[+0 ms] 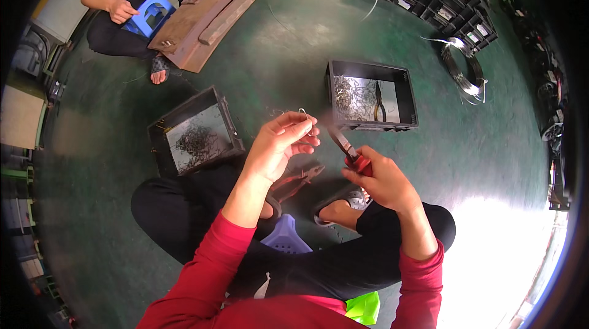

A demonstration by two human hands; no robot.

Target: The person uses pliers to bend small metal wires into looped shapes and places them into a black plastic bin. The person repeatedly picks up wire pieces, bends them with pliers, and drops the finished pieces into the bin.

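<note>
So the left hand (pixel 279 145) is pinching a small bent wire (pixel 303 112) between thumb and fingers, narrow grip, wire poking out just above the fingertips. Its curved end sticks up; the rest is too hidden by the fingers to call a long axis.

The right hand (pixel 386 179) is wrapped around some red-handled pliers (pixel 353 156), handles in the palm. Long axis runs diagonally, handles lower right, nose up and left toward the wire, near it but apart. The nose is blurry, so I can't tell if the jaws are parted.

Both hands are up above the green floor (pixel 276 34), between two black crates. The right crate (pixel 374 125) has wire bits plus another pair of pliers (pixel 380 103) lying roughly lengthwise away from the person. The left crate (pixel 228 117) has a dark pile of small pieces (pixel 197 145).
</note>
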